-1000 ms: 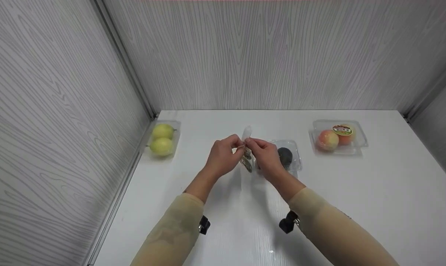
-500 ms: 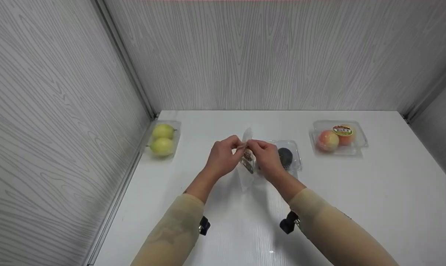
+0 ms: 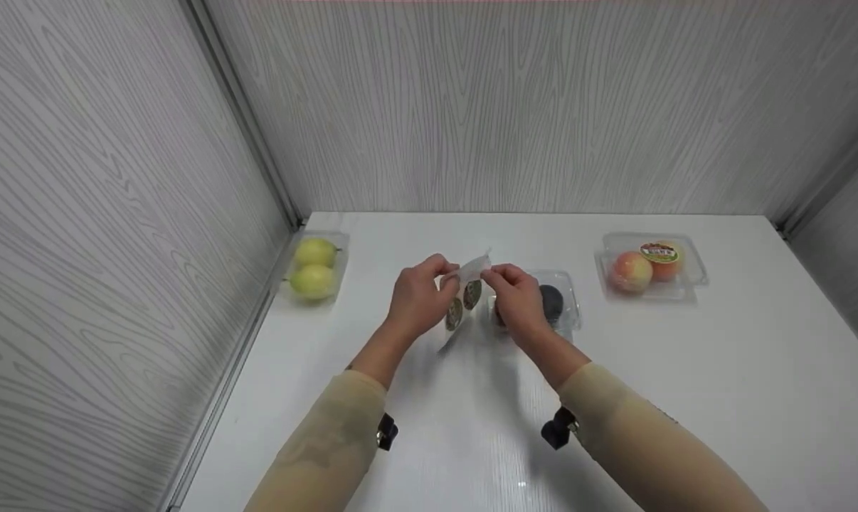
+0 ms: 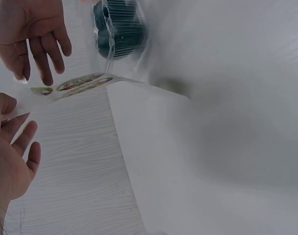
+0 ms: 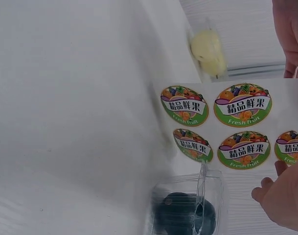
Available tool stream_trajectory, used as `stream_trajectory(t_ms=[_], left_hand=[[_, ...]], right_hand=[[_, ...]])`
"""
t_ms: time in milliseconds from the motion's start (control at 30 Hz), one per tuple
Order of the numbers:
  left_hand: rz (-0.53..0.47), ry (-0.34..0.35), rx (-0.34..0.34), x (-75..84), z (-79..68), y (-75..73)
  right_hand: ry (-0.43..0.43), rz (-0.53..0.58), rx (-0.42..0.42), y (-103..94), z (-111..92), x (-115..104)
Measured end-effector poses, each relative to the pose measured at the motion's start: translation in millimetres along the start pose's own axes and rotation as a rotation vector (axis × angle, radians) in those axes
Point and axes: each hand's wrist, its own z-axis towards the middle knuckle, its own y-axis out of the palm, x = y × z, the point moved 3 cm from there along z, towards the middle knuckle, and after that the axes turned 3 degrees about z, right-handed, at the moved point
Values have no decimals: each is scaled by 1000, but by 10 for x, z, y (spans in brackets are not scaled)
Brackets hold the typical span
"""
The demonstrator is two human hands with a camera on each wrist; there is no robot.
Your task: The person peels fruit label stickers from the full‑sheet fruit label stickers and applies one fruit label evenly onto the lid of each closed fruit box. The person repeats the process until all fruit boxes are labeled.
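Observation:
Both hands hold a white sheet of oval "Fresh fruit" stickers (image 5: 243,105) by its upper edge, above the table. In the head view, the left hand (image 3: 420,299) pinches one part of the edge between thumb and forefinger. The right hand (image 3: 520,299) pinches the edge a short way to the right. The sheet hangs tilted between them, stickers visible. Behind the right hand stands a clear clamshell box (image 3: 571,288) with dark round fruit (image 5: 180,215) in it, partly hidden by that hand in the head view.
Two yellow-green pears (image 3: 314,281) sit in a clear tray at the far left. On the right, a closed clear box (image 3: 692,267) holds peach-like fruit (image 3: 631,270) and bears an oval sticker (image 3: 658,252). Grey wood-grain panels (image 3: 528,107) stand behind and at the sides.
The hands have drawn slightly apart, the left one moving left. Between them the sheet has spread and turned, so its stickers show more face-on and its lower end has swung left.

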Motion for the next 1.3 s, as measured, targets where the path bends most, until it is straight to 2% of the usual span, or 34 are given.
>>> stream_trajectory(t_ms=[367, 700, 967, 1100, 1300], left_hand=[[45, -45, 85, -68, 22, -67], [94, -82, 167, -198, 30, -110], [130, -128, 220, -332, 16, -136], [140, -131, 241, -405, -1, -144], [155, -153, 234, -516, -29, -147]], right_hand=[[-51, -91, 11, -67, 26, -11], [-102, -121, 13, -113, 28, 5], [-110, -197, 26, -175, 12, 36], [-120, -152, 14, -218, 13, 54], [-84, -81, -3, -278, 11, 50]])
